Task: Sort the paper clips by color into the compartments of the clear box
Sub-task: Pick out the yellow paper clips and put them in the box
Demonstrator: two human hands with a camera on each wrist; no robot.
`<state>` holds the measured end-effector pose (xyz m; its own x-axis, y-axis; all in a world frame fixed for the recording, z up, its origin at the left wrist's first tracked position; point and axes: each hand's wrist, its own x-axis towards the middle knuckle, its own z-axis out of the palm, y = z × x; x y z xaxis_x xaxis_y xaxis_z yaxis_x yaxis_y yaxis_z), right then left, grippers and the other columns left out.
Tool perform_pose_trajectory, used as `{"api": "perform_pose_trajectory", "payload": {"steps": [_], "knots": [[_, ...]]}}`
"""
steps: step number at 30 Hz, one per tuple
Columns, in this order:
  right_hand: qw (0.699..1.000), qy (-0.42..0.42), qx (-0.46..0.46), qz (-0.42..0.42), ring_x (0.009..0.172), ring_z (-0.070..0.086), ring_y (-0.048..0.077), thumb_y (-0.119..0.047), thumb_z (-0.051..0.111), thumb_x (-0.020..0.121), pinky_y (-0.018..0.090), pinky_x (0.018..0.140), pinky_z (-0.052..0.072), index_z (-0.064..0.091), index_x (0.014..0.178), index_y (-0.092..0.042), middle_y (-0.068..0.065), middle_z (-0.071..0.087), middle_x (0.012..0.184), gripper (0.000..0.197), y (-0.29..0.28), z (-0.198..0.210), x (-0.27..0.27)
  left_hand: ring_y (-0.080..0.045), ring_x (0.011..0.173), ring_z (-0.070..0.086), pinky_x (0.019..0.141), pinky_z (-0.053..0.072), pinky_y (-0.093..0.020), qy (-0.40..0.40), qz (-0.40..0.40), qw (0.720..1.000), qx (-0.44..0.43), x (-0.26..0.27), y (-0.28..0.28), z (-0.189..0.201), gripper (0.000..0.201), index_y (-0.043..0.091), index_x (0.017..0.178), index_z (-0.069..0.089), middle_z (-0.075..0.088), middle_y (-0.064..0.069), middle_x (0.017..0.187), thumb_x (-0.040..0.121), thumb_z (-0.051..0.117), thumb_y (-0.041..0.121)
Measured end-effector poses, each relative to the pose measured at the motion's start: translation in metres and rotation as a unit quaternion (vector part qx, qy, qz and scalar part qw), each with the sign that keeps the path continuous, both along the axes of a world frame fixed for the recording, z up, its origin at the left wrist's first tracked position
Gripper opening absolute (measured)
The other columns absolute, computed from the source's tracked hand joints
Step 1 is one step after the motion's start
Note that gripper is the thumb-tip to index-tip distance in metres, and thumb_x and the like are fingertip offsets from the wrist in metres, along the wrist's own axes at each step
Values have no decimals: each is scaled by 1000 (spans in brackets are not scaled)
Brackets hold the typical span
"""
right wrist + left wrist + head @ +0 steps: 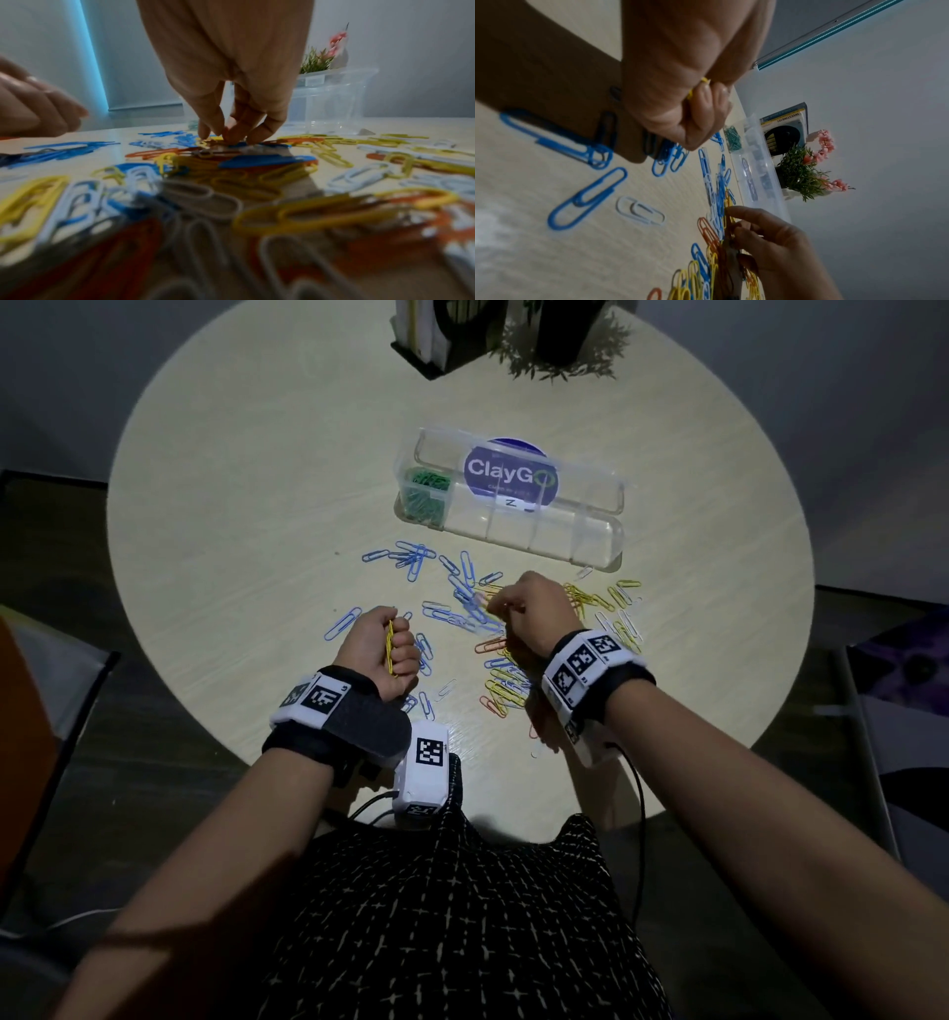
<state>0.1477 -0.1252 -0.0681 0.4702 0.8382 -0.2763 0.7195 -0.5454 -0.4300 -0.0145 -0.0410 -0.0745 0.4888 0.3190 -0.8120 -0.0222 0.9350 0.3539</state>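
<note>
The clear box lies open at the table's far middle, with green clips in its leftmost compartment; the other compartments look bare. Blue clips are scattered in front of it, yellow clips to the right, and a mixed pile sits near my right wrist. My left hand is a fist gripping a bunch of yellow clips above the table. My right hand reaches down into the pile, thumb and fingertips pinching a yellow clip.
A black book holder and a potted plant stand at the round table's far edge. The box's open lid leans back behind the compartments. A loose white clip lies between the hands.
</note>
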Motion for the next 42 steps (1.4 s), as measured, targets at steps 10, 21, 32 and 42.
{"api": "perform_pose_trajectory", "payload": {"steps": [10,21,32,42], "knots": [[1000,-8,-17,-19,111,52,31,-14,60,87,32,91,41,62,111,-4,16,56,117,25,13,-1,15,-7,22,25,26,14,-10,22,1,1000,16,4,9,-3,38,19,59,33,31,7,32,96,32,25],[998,-45,-54,-1,109,53,35,-10,53,90,35,88,44,61,105,0,20,62,112,20,17,3,11,-7,22,29,27,18,-8,32,4,999,22,9,4,-2,39,18,61,35,34,6,32,98,31,25],[980,136,133,-50,85,57,19,-11,67,82,13,70,39,72,93,-2,15,72,93,15,6,34,-48,-15,41,60,54,48,-20,-71,80,994,1,20,-10,-4,50,1,81,55,62,-9,50,103,22,32],[996,10,21,-90,106,60,30,-8,56,87,32,91,46,69,101,-2,16,68,108,20,1,7,7,-7,21,29,27,19,-8,-25,25,999,-29,7,-11,-2,50,15,53,39,31,5,30,100,31,28]]}}
